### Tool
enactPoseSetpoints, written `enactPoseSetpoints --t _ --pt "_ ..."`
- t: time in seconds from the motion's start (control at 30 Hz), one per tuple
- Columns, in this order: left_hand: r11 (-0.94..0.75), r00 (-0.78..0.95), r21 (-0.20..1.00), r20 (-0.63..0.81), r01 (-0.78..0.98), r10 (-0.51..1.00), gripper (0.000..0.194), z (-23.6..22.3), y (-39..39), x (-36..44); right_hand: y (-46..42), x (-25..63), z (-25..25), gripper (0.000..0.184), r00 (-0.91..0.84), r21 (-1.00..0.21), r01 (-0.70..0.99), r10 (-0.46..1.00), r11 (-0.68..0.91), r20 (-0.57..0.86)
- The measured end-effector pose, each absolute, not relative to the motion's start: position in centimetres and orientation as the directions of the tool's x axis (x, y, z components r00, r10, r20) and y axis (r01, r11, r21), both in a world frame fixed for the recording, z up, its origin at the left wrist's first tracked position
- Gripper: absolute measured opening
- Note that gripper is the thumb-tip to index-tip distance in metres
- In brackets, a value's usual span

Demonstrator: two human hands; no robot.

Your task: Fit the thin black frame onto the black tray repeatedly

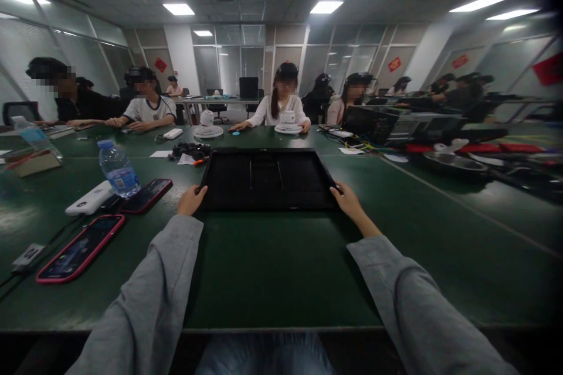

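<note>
A black rectangular panel [266, 180] with a raised rim, like a monitor's casing, lies in front of me on the green table [272, 269]. Two thin light lines run down its middle. My left hand [192, 200] grips its left edge near the front corner, the thumb over the rim. On the opposite edge, my right hand [348, 199] is closed round the rim in much the same way. The fingers beneath are hidden, and I cannot tell whether the panel rests fully on the table or is slightly raised.
To the left are a water bottle [118, 169], a white power bank [90, 198], a phone in a pink case [81, 249] and another phone [146, 195]. Beyond the panel stand two white fans [208, 130]. A person [284, 99] sits opposite; a metal pan [456, 165] is at right.
</note>
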State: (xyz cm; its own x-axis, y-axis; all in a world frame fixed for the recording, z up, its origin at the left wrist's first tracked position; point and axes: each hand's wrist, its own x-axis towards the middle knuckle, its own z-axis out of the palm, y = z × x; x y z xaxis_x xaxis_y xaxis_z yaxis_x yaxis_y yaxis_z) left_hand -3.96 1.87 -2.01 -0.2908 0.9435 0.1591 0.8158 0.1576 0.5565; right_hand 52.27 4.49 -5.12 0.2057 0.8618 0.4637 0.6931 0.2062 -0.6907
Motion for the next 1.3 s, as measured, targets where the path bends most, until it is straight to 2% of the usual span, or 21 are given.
enactPoseSetpoints --t 0.13,0.3,0.47,0.53,0.6,0.7,0.83,1.03,1.13,1.2,1.3 --pt "0.180 -0.318 0.534 0.178 0.826 0.931 0.055 -1.6 1.3 -3.5 4.5 51.5 -5.2 0.050 0.222 -0.651 0.742 0.858 0.161 0.464" --pt "0.194 -0.320 0.493 0.185 0.848 0.929 0.054 -1.2 0.9 -2.9 4.0 49.8 -4.6 0.051 0.274 -0.555 0.831 0.835 0.044 0.477" --pt "0.189 -0.309 0.484 0.180 0.855 0.934 0.055 -0.4 -0.1 -2.3 3.2 49.2 -3.8 0.050 0.338 -0.552 0.833 0.826 -0.039 0.451" --pt "0.172 -0.318 0.461 0.260 0.870 0.912 0.053 0.0 -0.8 -1.7 2.5 48.8 -3.3 0.054 0.434 -0.555 0.824 0.759 -0.116 0.486" --pt "0.161 -0.338 0.412 0.402 0.897 0.851 0.053 0.4 -1.6 -0.7 1.6 47.9 -2.7 0.057 0.499 -0.547 0.823 0.655 -0.153 0.568" --pt "0.142 -0.314 0.341 0.526 0.929 0.790 0.057 1.0 -2.6 1.8 0.2 44.8 -1.7 0.058 0.438 -0.486 0.869 0.595 -0.089 0.674" --pt "-0.007 -0.147 0.251 0.588 0.968 0.795 0.060 1.2 -3.2 6.4 -1.0 38.2 -0.9 0.064 0.227 -0.371 0.925 0.667 0.081 0.710" --pt "-0.234 0.045 0.166 0.719 0.958 0.694 0.060 1.0 -3.8 12.6 -2.4 28.7 -0.8 0.069 -0.036 -0.268 0.911 0.707 0.315 0.706" --pt "-0.332 0.139 0.129 0.727 0.934 0.672 0.059 1.0 -4.0 13.9 -2.9 26.5 -1.0 0.066 -0.132 -0.218 0.895 0.699 0.388 0.703" --pt "-0.355 0.162 0.123 0.722 0.927 0.672 0.059 0.9 -4.0 14.1 -3.0 26.1 -1.2 0.065 -0.187 -0.193 0.886 0.707 0.421 0.682" --pt "-0.305 0.102 0.156 0.722 0.939 0.684 0.060 0.8 -3.6 13.6 -2.7 26.2 -1.9 0.068 -0.232 -0.199 0.881 0.757 0.430 0.611"
